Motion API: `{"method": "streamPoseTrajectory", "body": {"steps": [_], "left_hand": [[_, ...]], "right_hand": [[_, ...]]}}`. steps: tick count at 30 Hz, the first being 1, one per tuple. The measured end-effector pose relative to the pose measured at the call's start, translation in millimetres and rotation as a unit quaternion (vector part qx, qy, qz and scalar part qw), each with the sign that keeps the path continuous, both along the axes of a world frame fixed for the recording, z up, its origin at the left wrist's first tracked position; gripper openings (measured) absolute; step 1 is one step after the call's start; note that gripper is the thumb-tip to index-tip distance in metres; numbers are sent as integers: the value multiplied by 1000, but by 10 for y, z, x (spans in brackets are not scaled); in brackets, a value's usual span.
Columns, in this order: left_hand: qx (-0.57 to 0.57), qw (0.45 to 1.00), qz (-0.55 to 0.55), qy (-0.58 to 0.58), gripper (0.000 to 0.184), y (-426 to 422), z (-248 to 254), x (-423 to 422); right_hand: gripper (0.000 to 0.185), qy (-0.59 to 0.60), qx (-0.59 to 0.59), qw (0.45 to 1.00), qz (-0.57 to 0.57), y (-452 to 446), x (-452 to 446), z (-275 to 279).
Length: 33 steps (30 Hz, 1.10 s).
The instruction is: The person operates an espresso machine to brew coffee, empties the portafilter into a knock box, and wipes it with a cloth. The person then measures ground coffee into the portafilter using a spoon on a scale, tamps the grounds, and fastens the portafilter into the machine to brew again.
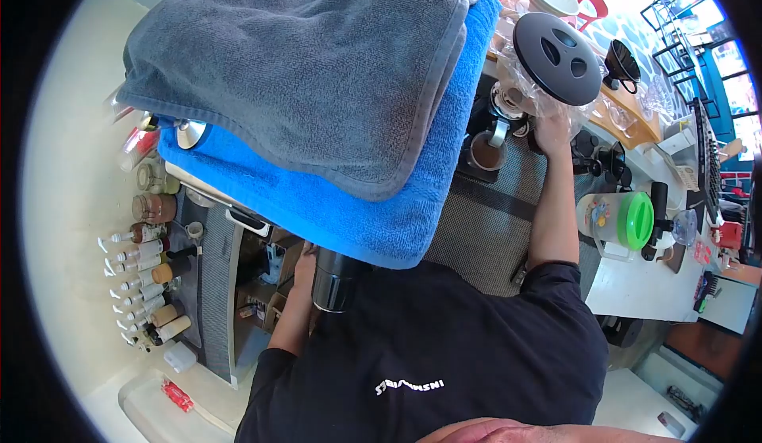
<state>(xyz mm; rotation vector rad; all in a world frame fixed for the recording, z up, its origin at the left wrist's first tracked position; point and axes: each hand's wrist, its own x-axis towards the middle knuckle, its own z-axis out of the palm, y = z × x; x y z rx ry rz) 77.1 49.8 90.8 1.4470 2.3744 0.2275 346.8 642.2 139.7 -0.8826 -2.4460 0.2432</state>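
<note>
My right hand (553,131) is stretched forward against the near side of a coffee grinder, just below its dark oval lid (558,58). Its fingers are hidden behind the hopper and clear plastic. Left of it, a metal-rimmed cup with brown contents (486,153) stands in the grinder's black base. Only a small part of my left hand (305,263) shows, under the edge of a blue towel (317,225); its fingers are out of sight. Beside it juts a black cylinder (332,284). A grey towel (302,70) lies over the blue one, covering the top of a machine.
Several pump bottles (143,272) and jars (153,207) line the left side. On the right stand a clear tub with a green lid (635,221), a wooden stand (627,121), a black dripper (621,63) and a keyboard (705,157). A dark mat (492,236) covers the counter.
</note>
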Motion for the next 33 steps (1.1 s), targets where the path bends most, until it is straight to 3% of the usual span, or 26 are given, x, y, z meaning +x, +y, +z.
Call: {"method": "streamPoseTrajectory", "body": {"steps": [2,4,5,7,10,13,15,18,21,23,26,29,31,33], "left_hand": [[84,992,-51,78,54,-9,-74,-18],[174,984,9,-26,54,-158,-596,-75],[191,962,93,-170,56,-367,-1147,-89],[154,914,184,-327,59,-487,-1333,-137],[55,915,198,-346,64,-580,-1356,-187],[20,957,155,-245,61,-505,-1223,-168],[-47,992,86,-86,59,-429,-1040,-128],[-78,993,47,-78,64,-397,-972,-166],[-80,986,108,-101,69,-294,-771,-78],[-86,987,74,-115,71,-281,-683,-100],[19,963,84,-255,69,-437,-1062,-197],[52,943,124,-306,67,-472,-1142,-183],[37,977,84,-193,54,-403,-951,-107],[40,998,9,-37,40,-294,-695,-57]], "right_hand": [[46,-46,21,998,26,-5,16,47],[48,-91,35,994,39,89,36,41],[49,-113,42,992,41,127,36,47],[50,-151,55,987,27,172,20,56],[50,-91,5,996,3,203,13,66],[49,-42,103,994,22,149,-3,34],[48,-18,73,997,15,71,-34,107],[47,4,72,997,6,62,-17,54],[47,-7,39,999,-5,76,19,6],[46,6,35,999,1,50,27,-5],[42,42,88,995,24,63,-56,-23],[43,10,134,990,37,59,-101,-47],[43,-26,161,985,57,15,-93,52],[42,-18,84,995,52,-6,-65,105]]}}
